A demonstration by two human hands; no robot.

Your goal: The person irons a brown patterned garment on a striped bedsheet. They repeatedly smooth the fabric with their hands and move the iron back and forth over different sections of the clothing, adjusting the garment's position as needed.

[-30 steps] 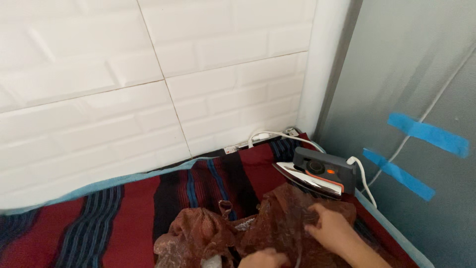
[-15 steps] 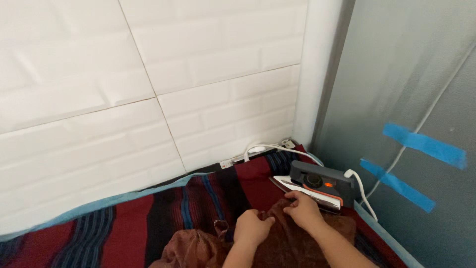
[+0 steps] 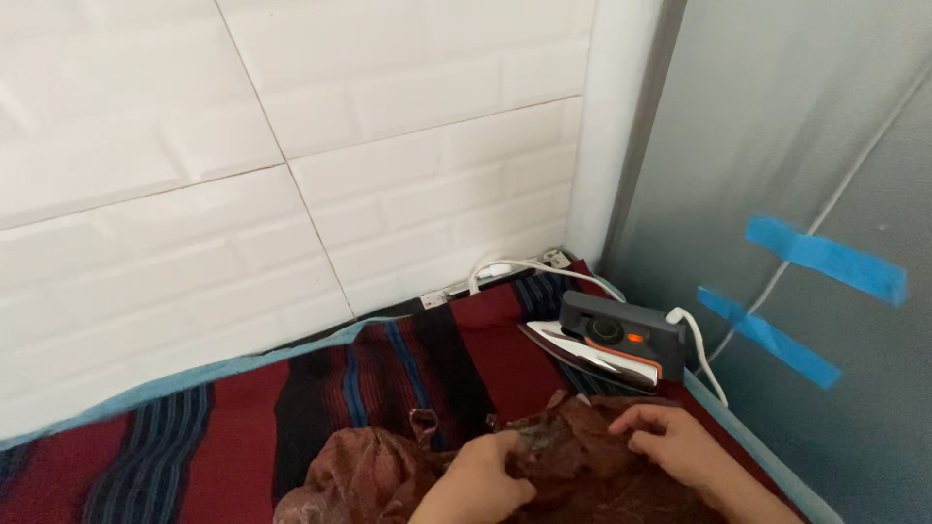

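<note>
Brown, lacy fabric (image 3: 388,475) lies bunched at the near edge of a padded surface covered with a red blanket (image 3: 243,427) striped in black and blue; whether that surface is a bench or a bed I cannot tell from where it shows. Both of the person's hands are on the cloth. The left hand (image 3: 481,480) is curled over a fold near the middle of the heap, its fingers pressed together into the material so that a dark ruffled edge is pinched under them. The right hand (image 3: 675,446) sits just beside it, toward the right edge of the blanket, knuckles up and fingers bent down, gripping the same garment; the two hands are close but apart, with a crumpled ridge of fabric between them. Past the right hand, near the far right corner of the blanket, an electric iron (image 3: 607,344) rests with its pointed soleplate aimed left, dark grey body on top and an orange light glowing on it. Its white cord (image 3: 699,359) loops off its back end toward the grey panel (image 3: 796,126) on the right, where two strips of blue tape (image 3: 825,257) hold a thin white wire against it. Another white cable (image 3: 515,270) curls along the far edge of the blanket at the foot of the white tiled wall (image 3: 291,146).
</note>
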